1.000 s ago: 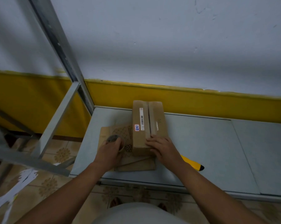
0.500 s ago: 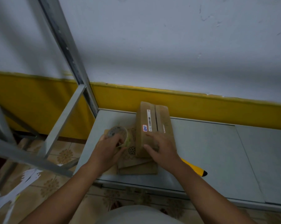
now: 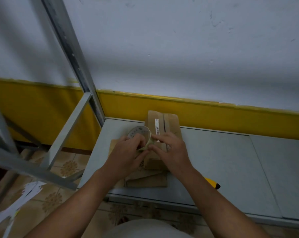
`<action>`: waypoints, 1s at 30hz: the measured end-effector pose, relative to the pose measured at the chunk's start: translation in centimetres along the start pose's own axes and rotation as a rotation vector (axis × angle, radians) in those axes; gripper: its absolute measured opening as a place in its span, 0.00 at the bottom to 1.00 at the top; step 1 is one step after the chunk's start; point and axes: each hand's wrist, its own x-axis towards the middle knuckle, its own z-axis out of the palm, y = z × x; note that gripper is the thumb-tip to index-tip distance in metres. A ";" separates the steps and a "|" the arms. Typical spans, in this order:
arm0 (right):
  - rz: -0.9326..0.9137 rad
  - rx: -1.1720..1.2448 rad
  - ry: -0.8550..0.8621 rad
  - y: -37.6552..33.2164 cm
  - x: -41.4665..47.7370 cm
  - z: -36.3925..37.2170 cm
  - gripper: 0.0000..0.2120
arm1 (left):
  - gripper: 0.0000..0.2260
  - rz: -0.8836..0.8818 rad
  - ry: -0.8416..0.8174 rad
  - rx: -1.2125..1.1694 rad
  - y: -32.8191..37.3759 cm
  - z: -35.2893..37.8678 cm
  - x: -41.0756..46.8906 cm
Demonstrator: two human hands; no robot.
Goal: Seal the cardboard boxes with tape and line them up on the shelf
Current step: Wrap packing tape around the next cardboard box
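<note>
Cardboard box (image 3: 169, 124), one (barcode label on top), sits on the shelf (image 3: 222, 160) over flattened cardboard (image 3: 148, 182). One tape roll (image 3: 141, 134): left hand (image 3: 126, 155) grips it, right hand (image 3: 172, 150) pinches its rim. One yellow-handled tool (image 3: 212, 183) nearby.

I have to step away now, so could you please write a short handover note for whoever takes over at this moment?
Left hand grips the tape roll beside the cardboard box. Right hand pinches the roll's rim, seemingly seeking the tape end. The box lies on the shelf, top seam untaped, partly over flattened cardboard. Done: nothing sealed yet. Left: tape the seam, line boxes up.
</note>
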 end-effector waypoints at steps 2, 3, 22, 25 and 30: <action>0.023 0.031 0.033 -0.1 0.0 -0.3 0.14 | 0.12 0.003 -0.021 -0.013 0.1 0.0 0.0; 0.032 0.031 0.047 -0.1 0.0 -0.4 0.11 | 0.13 -0.002 -0.036 -0.024 0.1 -0.1 0.0; 0.639 0.474 -0.061 0.2 -0.9 -3.7 0.04 | 0.06 -0.096 -0.270 -0.542 0.1 0.1 1.0; 0.611 0.455 -0.079 0.3 -1.6 -4.5 0.05 | 0.08 -0.129 -0.296 -0.497 0.3 0.1 1.1; 0.514 0.473 -0.081 0.3 -2.6 -6.2 0.05 | 0.23 -0.205 -0.362 -0.129 -0.1 -0.1 1.4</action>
